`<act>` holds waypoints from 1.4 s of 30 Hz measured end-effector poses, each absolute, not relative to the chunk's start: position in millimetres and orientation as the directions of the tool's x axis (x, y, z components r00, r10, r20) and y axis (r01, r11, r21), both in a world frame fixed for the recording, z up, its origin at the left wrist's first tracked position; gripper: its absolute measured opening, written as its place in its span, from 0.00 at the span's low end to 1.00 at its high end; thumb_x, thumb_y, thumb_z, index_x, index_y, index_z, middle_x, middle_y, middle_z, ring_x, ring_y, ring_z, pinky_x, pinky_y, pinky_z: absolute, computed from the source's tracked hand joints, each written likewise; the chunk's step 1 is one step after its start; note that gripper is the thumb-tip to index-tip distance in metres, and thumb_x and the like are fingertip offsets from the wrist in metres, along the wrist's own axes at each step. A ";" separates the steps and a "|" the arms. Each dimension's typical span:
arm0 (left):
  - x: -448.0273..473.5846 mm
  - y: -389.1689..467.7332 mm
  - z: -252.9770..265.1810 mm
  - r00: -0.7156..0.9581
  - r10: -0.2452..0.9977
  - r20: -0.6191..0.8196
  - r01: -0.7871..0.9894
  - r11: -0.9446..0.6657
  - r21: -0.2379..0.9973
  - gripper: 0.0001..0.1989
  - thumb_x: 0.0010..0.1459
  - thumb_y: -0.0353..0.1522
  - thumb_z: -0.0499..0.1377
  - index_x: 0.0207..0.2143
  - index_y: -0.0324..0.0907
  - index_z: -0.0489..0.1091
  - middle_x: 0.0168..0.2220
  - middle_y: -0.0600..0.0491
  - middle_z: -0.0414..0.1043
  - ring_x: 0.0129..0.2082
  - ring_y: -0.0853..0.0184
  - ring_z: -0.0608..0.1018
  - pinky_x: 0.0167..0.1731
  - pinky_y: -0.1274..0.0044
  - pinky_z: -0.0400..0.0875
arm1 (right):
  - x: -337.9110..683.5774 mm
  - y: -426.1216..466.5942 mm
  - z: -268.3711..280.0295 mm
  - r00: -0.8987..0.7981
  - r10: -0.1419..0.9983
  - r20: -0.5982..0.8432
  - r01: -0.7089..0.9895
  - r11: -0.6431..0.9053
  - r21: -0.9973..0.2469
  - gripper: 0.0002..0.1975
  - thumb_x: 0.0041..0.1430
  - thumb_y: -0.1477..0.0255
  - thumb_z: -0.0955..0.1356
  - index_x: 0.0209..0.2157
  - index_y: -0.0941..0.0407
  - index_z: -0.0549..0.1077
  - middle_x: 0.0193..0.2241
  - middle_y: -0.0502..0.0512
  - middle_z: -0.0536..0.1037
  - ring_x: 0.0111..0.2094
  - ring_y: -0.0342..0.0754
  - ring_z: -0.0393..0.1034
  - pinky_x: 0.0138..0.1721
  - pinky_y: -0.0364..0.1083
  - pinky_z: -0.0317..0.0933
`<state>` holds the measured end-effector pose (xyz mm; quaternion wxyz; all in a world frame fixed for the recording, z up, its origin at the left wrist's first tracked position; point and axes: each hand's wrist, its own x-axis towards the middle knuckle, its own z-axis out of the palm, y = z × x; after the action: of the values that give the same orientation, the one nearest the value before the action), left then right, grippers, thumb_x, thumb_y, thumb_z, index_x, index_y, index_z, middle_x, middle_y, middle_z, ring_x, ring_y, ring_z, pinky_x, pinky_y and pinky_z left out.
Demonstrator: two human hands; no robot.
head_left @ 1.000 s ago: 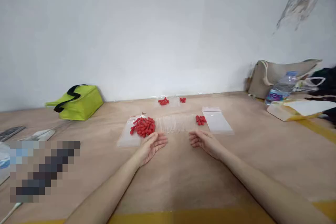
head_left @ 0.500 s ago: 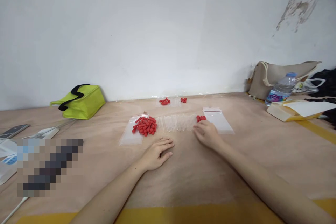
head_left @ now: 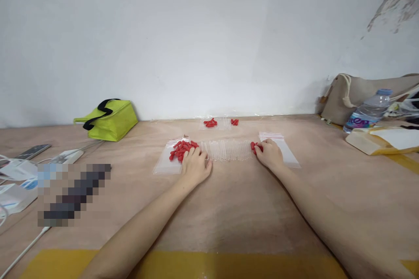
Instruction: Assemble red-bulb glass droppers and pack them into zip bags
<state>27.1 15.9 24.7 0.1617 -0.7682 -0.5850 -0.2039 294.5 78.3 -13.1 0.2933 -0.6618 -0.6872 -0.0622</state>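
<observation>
My left hand rests at the right edge of a pile of small red rubber bulbs, its fingers bent over them and its thumb apart. The pile lies partly on a clear zip bag. A row of thin clear tubes lies side by side between my hands. At the row's right end, my right hand has its thumb and fingers closed around small red caps; how many they grip is hidden. Behind that hand lies another clear zip bag.
Near the wall lie more red bulbs, red caps and clear tubes. A lime-green bag stands back left, with a phone and cables further left. At right are a water bottle, a beige bag and an envelope.
My left hand has moved forward from the bare table onto the edge of the red pile. My right hand has shifted slightly forward at the small red caps. The view has turned slightly left.
</observation>
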 end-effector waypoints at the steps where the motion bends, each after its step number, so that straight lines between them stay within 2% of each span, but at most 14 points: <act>1: 29.8 23.2 27.8 0.204 0.848 0.489 0.977 -0.211 -0.041 0.11 0.52 0.37 0.52 0.31 0.39 0.69 0.34 0.45 0.67 0.39 0.56 0.66 0.39 0.66 0.57 | 293.8 78.2 -12.5 0.052 0.871 0.489 0.948 0.112 -0.299 0.14 0.54 0.69 0.59 0.26 0.56 0.74 0.31 0.57 0.70 0.34 0.48 0.63 0.31 0.45 0.54; 6: 40.7 56.5 32.9 0.003 0.944 0.330 0.998 0.016 -0.054 0.17 0.52 0.38 0.49 0.38 0.36 0.69 0.40 0.41 0.67 0.44 0.53 0.64 0.43 0.65 0.51 | 290.7 74.1 -9.7 0.102 0.824 0.557 0.955 0.076 -0.286 0.14 0.53 0.66 0.60 0.27 0.56 0.74 0.30 0.57 0.72 0.34 0.50 0.64 0.30 0.45 0.53; 11: 44.1 72.3 27.7 -0.061 0.957 0.285 0.996 0.077 -0.046 0.19 0.51 0.38 0.49 0.38 0.35 0.69 0.41 0.39 0.67 0.45 0.52 0.64 0.44 0.66 0.51 | 292.5 68.8 -8.9 0.227 0.738 0.636 0.904 0.083 -0.419 0.15 0.52 0.63 0.60 0.25 0.57 0.74 0.28 0.56 0.74 0.30 0.48 0.66 0.29 0.45 0.54; 16: 48.0 76.5 24.4 -0.064 0.955 0.290 0.995 0.082 -0.049 0.16 0.51 0.36 0.51 0.35 0.34 0.71 0.39 0.37 0.68 0.44 0.52 0.65 0.42 0.66 0.52 | 286.9 62.0 -9.6 0.221 0.751 0.622 0.756 0.271 -0.596 0.14 0.53 0.65 0.60 0.34 0.58 0.72 0.26 0.54 0.76 0.27 0.46 0.69 0.32 0.44 0.59; 22: 50.9 77.9 22.5 -0.042 0.943 0.329 0.998 0.053 -0.026 0.13 0.51 0.32 0.51 0.32 0.31 0.71 0.35 0.35 0.70 0.40 0.51 0.68 0.38 0.66 0.55 | 271.1 55.1 -14.0 0.143 0.730 0.668 0.639 0.448 -0.625 0.09 0.50 0.70 0.61 0.33 0.58 0.69 0.30 0.56 0.75 0.27 0.44 0.68 0.30 0.44 0.62; 25: 49.8 74.8 24.8 -0.012 0.929 0.370 1.000 0.020 -0.019 0.13 0.53 0.31 0.49 0.32 0.30 0.70 0.35 0.35 0.70 0.40 0.51 0.68 0.37 0.66 0.56 | 268.2 54.2 -16.2 0.059 0.704 0.708 0.624 0.528 -0.577 0.08 0.49 0.73 0.61 0.32 0.57 0.68 0.31 0.56 0.72 0.27 0.44 0.67 0.30 0.44 0.63; 29: 44.9 62.8 31.6 0.078 0.892 0.445 0.997 -0.068 -0.037 0.14 0.57 0.31 0.46 0.36 0.32 0.68 0.37 0.38 0.68 0.41 0.54 0.66 0.40 0.66 0.56 | 267.7 53.0 -15.5 -0.048 0.675 0.736 0.607 0.605 -0.515 0.05 0.49 0.74 0.62 0.30 0.56 0.67 0.29 0.54 0.69 0.29 0.44 0.65 0.31 0.44 0.62; 31: 40.4 53.6 32.5 0.186 0.855 0.484 0.982 -0.183 -0.054 0.14 0.59 0.31 0.44 0.36 0.34 0.66 0.36 0.41 0.68 0.40 0.56 0.67 0.39 0.68 0.56 | 267.4 52.7 -15.0 -0.071 0.673 0.736 0.595 0.620 -0.511 0.03 0.51 0.72 0.63 0.28 0.56 0.67 0.27 0.53 0.68 0.29 0.44 0.64 0.31 0.44 0.62; 34: 32.4 38.6 26.4 0.372 0.772 0.516 0.916 -0.397 -0.067 0.12 0.60 0.31 0.43 0.35 0.37 0.65 0.33 0.45 0.69 0.36 0.60 0.68 0.36 0.71 0.58 | 266.5 52.9 -16.0 -0.087 0.668 0.739 0.591 0.632 -0.501 0.05 0.52 0.71 0.63 0.25 0.56 0.65 0.24 0.51 0.67 0.27 0.43 0.63 0.29 0.43 0.61; 37: 25.1 27.7 14.3 0.446 0.717 0.536 0.856 -0.516 -0.023 0.11 0.61 0.32 0.45 0.35 0.38 0.65 0.32 0.48 0.70 0.34 0.63 0.69 0.35 0.72 0.58 | 265.2 53.0 -18.3 -0.094 0.654 0.751 0.606 0.636 -0.478 0.05 0.54 0.70 0.63 0.32 0.57 0.66 0.27 0.53 0.67 0.28 0.44 0.63 0.31 0.44 0.61; 39: 21.5 25.1 7.3 0.431 0.706 0.563 0.840 -0.541 0.035 0.11 0.60 0.32 0.46 0.36 0.39 0.66 0.33 0.49 0.70 0.34 0.64 0.69 0.36 0.73 0.59 | 264.3 52.2 -19.3 -0.119 0.648 0.752 0.641 0.629 -0.440 0.09 0.55 0.70 0.62 0.39 0.56 0.66 0.30 0.55 0.68 0.31 0.46 0.64 0.35 0.47 0.61; 42: 17.7 26.7 2.2 0.383 0.722 0.577 0.823 -0.550 0.142 0.10 0.60 0.32 0.47 0.38 0.40 0.67 0.34 0.50 0.71 0.36 0.64 0.69 0.37 0.73 0.59 | 263.3 50.6 -19.5 -0.203 0.636 0.744 0.676 0.641 -0.364 0.10 0.56 0.71 0.61 0.40 0.54 0.68 0.31 0.55 0.69 0.34 0.47 0.65 0.42 0.51 0.58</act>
<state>17.7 26.7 2.2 0.0844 -0.8272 -0.4670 -0.3010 263.3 50.6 -19.5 0.4686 -0.4231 -0.7752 -0.0208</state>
